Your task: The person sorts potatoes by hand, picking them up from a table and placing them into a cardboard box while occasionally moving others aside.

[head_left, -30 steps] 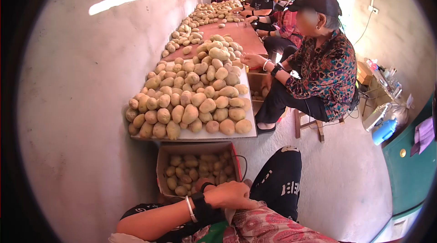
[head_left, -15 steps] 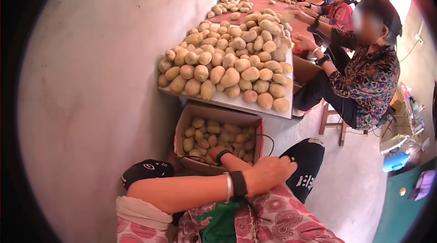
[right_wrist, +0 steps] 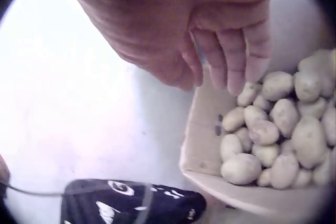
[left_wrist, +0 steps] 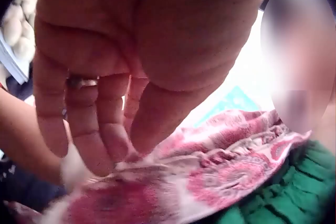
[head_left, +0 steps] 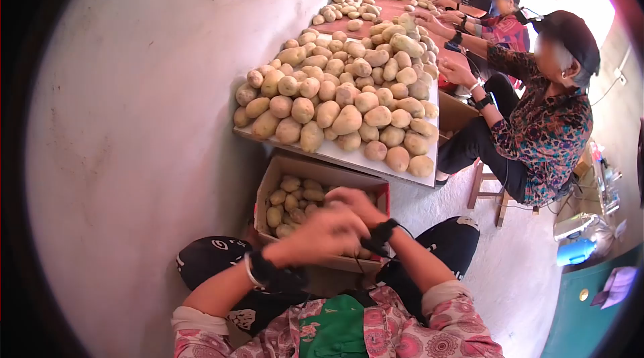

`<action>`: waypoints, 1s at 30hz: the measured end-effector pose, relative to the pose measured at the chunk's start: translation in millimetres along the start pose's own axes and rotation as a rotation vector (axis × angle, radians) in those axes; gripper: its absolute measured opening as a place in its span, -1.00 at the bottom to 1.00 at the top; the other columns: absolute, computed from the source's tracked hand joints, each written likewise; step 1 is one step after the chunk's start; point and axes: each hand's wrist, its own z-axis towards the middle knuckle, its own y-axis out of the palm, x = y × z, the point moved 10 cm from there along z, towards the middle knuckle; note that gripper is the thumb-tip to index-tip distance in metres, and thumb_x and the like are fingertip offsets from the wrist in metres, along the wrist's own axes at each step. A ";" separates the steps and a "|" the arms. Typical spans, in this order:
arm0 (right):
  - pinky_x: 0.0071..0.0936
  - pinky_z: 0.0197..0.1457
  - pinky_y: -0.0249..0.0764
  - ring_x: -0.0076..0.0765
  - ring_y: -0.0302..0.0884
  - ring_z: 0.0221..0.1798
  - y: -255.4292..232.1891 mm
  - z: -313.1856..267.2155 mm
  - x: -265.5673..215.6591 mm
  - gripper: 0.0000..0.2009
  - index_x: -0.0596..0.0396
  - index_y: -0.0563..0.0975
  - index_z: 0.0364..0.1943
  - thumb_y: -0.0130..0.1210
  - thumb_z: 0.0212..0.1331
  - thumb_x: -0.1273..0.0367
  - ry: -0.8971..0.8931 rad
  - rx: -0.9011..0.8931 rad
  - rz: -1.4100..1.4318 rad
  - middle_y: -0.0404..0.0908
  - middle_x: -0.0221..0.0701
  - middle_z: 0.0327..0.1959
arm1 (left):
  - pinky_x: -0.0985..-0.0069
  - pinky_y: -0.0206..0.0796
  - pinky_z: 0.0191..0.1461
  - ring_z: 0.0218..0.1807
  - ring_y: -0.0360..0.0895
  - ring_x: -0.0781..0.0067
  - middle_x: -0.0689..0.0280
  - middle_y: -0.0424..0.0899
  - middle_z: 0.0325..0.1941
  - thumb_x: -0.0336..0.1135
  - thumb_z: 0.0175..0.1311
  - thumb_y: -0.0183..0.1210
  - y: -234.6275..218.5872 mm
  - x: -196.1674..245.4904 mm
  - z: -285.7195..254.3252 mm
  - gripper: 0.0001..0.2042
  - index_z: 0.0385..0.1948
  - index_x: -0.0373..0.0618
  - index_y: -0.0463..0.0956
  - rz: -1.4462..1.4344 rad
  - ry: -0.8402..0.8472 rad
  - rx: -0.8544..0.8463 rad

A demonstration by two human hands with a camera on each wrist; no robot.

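Above the cardboard box (head_left: 267, 180) in the head view, my two hands cross close together. My left hand (head_left: 318, 236) is blurred, with its forearm reaching in from the left. In the left wrist view its fingers (left_wrist: 84, 113) hang loosely with nothing held, overlapping a pink patterned sleeve (left_wrist: 231, 176). My right hand (head_left: 359, 205) is a little farther forward, partly behind the left. Its relaxed fingers (right_wrist: 235, 61) hold nothing in the right wrist view. Potatoes (right_wrist: 283, 119) lie in the box below and beside them.
A large heap of potatoes (head_left: 345, 90) covers the white-topped table (head_left: 335, 155) ahead. A person in a patterned shirt (head_left: 553, 127) sits at its right side on a wooden stool (head_left: 493, 190). Other people sit farther back. A wall (head_left: 147, 123) stands on the left.
My right hand has come up out of the box. My left hand has left the area by the right sleeve and moved left and forward, toward the right hand.
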 end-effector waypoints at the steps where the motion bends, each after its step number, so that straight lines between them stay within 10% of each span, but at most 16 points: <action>1: -0.51 -0.09 0.44 -0.47 0.52 -0.23 -21.3 0.3 -5.4 -0.79 0.16 0.55 -0.19 0.08 0.09 0.40 0.044 0.050 0.048 0.61 -0.36 -0.29 | 0.59 0.39 -0.26 -0.33 0.53 0.59 0.35 0.57 -0.41 -0.44 0.17 0.09 -38.3 -24.1 -7.4 -0.87 -0.26 -0.19 0.49 -0.280 -0.289 0.183; 3: -0.57 -0.12 0.43 -0.57 0.50 -0.24 -72.6 1.3 -22.5 -0.82 0.19 0.55 -0.22 0.08 0.08 0.45 0.076 0.220 0.132 0.61 -0.39 -0.30 | 0.59 0.42 -0.36 -0.40 0.52 0.59 0.41 0.53 -0.49 -0.46 0.19 0.07 -110.8 -75.0 -30.0 -0.92 -0.30 -0.10 0.43 -0.705 -0.457 0.622; 7: -0.49 -0.07 0.43 -0.46 0.52 -0.17 -161.5 21.9 -59.9 -0.78 0.18 0.53 -0.18 0.09 0.03 0.50 0.031 0.489 -0.191 0.60 -0.32 -0.23 | 0.60 0.39 -0.32 -0.41 0.48 0.60 0.45 0.53 -0.44 -0.42 0.21 0.09 -205.9 -121.5 -53.3 -0.95 -0.32 -0.03 0.45 -1.002 -0.229 0.868; 13: -0.24 0.16 0.32 0.06 0.41 0.03 -158.0 73.2 -100.3 -0.57 0.11 0.45 -0.07 0.08 -0.18 0.54 -0.428 0.426 -1.064 0.45 -0.13 -0.03 | 0.61 0.37 -0.31 -0.37 0.49 0.60 0.42 0.53 -0.43 -0.42 0.21 0.10 -230.3 -194.3 -74.7 -0.96 -0.34 -0.06 0.47 -1.150 -0.264 0.899; 15: -0.23 0.16 0.32 0.03 0.41 0.05 -160.7 94.9 -72.8 -0.56 0.10 0.46 -0.09 0.08 -0.22 0.56 -0.226 0.259 -1.070 0.46 -0.16 -0.06 | 0.62 0.37 -0.29 -0.35 0.49 0.58 0.40 0.55 -0.40 -0.40 0.20 0.11 -238.9 -166.3 -59.8 -0.95 -0.32 -0.06 0.47 -1.028 -0.068 0.860; 25: -0.15 -0.01 0.38 0.06 0.41 -0.04 -150.4 113.0 -62.3 -0.57 0.07 0.38 -0.13 0.13 -0.22 0.58 -0.196 0.253 -1.139 0.46 -0.15 -0.19 | 0.63 0.41 -0.22 -0.30 0.51 0.59 0.40 0.57 -0.34 -0.38 0.21 0.13 -258.2 -162.3 -69.1 -0.89 -0.26 -0.10 0.49 -0.933 -0.184 0.876; 30: -0.36 -0.06 0.46 -0.20 0.55 -0.12 -170.7 63.0 -109.6 -0.58 0.16 0.35 -0.01 0.12 -0.03 0.45 -0.084 0.495 -0.820 0.53 -0.20 -0.19 | 0.61 0.40 -0.20 -0.29 0.50 0.58 0.37 0.57 -0.33 -0.40 0.18 0.16 -262.0 -158.9 -72.1 -0.88 -0.26 -0.11 0.49 -0.937 -0.165 0.905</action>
